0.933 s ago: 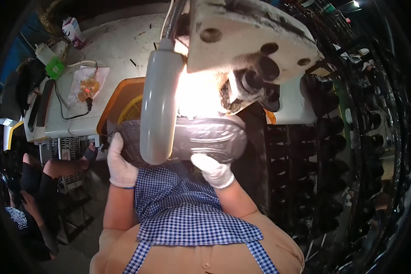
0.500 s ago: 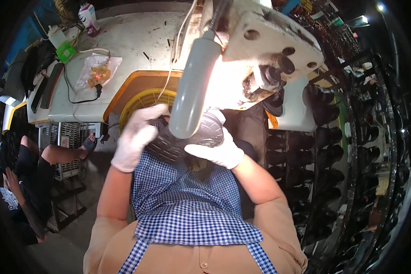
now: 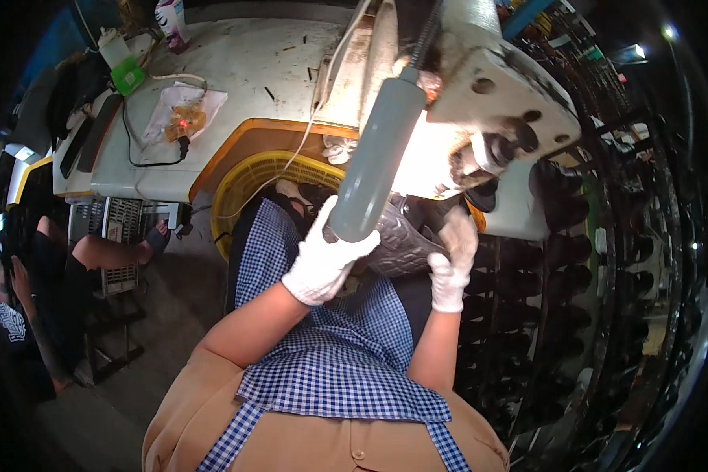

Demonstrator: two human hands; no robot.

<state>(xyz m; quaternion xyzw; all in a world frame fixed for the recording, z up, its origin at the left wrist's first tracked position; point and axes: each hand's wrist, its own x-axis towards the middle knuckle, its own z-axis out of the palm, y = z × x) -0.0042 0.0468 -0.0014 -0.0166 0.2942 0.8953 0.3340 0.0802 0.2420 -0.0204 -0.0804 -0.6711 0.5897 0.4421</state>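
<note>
Under the sewing machine (image 3: pixel 480 102), head view | left hand (image 3: pixel 322 263) in white glove is clamping dark shoe piece (image 3: pixel 405 244) below grey lamp (image 3: pixel 374 161) | right hand (image 3: pixel 452 263) is gripping its right edge | yellow basket (image 3: pixel 244 189) is sitting behind.

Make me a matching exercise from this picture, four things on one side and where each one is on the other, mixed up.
Things:
1. yellow basket
2. grey lamp head
3. dark textured shoe upper
4. green-capped bottle

Places:
A. far left corner of the white worktable
B. between the left hand and right hand, both in white gloves
C. below the table's orange edge, beside the checked apron
D. hanging over the hands, in front of the sewing machine

Pairs: 1-C, 2-D, 3-B, 4-A
</note>
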